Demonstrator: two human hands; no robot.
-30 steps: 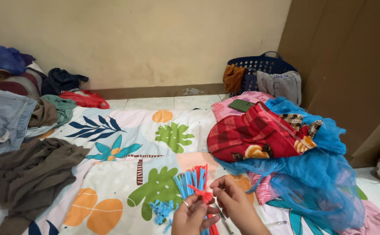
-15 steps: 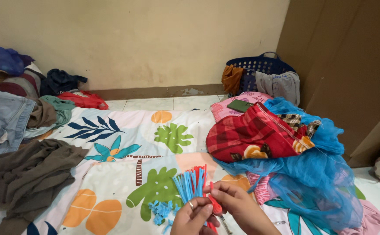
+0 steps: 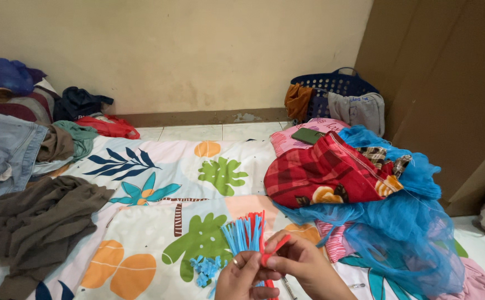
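Pinching a fan of blue and red strips above a leaf-print sheet

Left hand [image 3: 241, 278] clamps the bunch of blue and red strips [image 3: 245, 233] at its base, near 6 o'clock; right hand [image 3: 303, 266] pinches one red strip [image 3: 275, 248] folded between fingertips. Best to keep the base squeezed tight so the fan stays even. Loose blue pieces [image 3: 204, 268] lie at 7 o'clock, blue netting [image 3: 398, 233] at 3, a laundry basket [image 3: 337, 83] toward 1.

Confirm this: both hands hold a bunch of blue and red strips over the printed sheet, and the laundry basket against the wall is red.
Not quite: the laundry basket against the wall is dark blue, not red, as the head view shows. The rest stands: the left hand and right hand hold a bunch of blue and red strips over the printed sheet.
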